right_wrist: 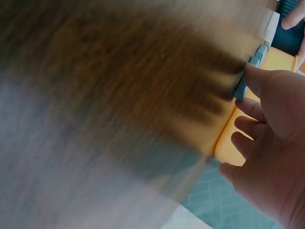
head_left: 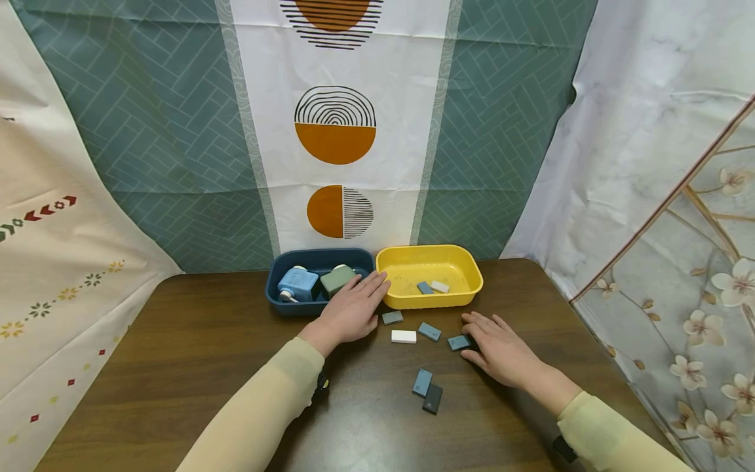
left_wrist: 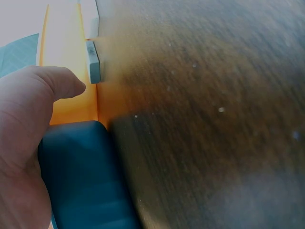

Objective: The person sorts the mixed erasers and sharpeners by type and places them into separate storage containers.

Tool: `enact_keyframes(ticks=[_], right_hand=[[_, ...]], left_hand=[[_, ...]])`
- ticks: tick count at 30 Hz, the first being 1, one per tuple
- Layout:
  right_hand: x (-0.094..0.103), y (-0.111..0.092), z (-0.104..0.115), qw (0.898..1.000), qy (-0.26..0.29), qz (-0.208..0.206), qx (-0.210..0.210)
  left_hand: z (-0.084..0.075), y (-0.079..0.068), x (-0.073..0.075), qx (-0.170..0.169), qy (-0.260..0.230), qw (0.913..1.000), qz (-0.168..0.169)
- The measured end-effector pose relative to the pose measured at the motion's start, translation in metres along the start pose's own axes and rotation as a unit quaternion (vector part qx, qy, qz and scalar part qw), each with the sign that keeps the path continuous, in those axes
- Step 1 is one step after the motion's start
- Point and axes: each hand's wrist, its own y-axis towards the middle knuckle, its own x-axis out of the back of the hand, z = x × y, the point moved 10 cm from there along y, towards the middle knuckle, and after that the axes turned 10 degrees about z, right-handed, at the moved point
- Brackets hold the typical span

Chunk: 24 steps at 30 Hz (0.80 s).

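My left hand (head_left: 348, 311) lies with straight fingers over the near right corner of the dark blue bin (head_left: 282, 308), its fingertips by the yellow bin (head_left: 433, 301). In the left wrist view the thumb points toward a grey tile (left_wrist: 93, 62). My right hand (head_left: 501, 349) reaches low over the table, fingers spread and relaxed. A blue-grey tile (head_left: 457, 343) lies between its thumb and index finger; in the right wrist view the thumb overlaps this tile (right_wrist: 240, 88). Left of it are another blue-grey tile (head_left: 430, 332) and a white tile (head_left: 404, 337).
Closer to me, a blue-grey tile (head_left: 422, 381) touches a black tile (head_left: 432, 399). Inside the yellow bin lie a blue tile (head_left: 425, 288) and a white tile (head_left: 439, 286). The dark blue bin holds a light blue bottle (head_left: 299, 284) and a green bottle (head_left: 337, 280). A patterned curtain (head_left: 501, 131) hangs behind.
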Motion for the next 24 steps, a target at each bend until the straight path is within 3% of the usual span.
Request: enact_keyframes(ticks=[8,24], right_hand=[[-0.0010,-0.0016,-0.0011,1.000,-0.007,-0.017,0.011],[-0.0025,-0.0016,0.0006,1.000,-0.017,-0.009,0.012]], left_hand=[[-0.0009,-0.0007,0.0012,-0.005,0.001,1.0000,-0.005],[-0.0008,0.0005,-0.0002,-0.004,-0.006,1.0000,0.004]])
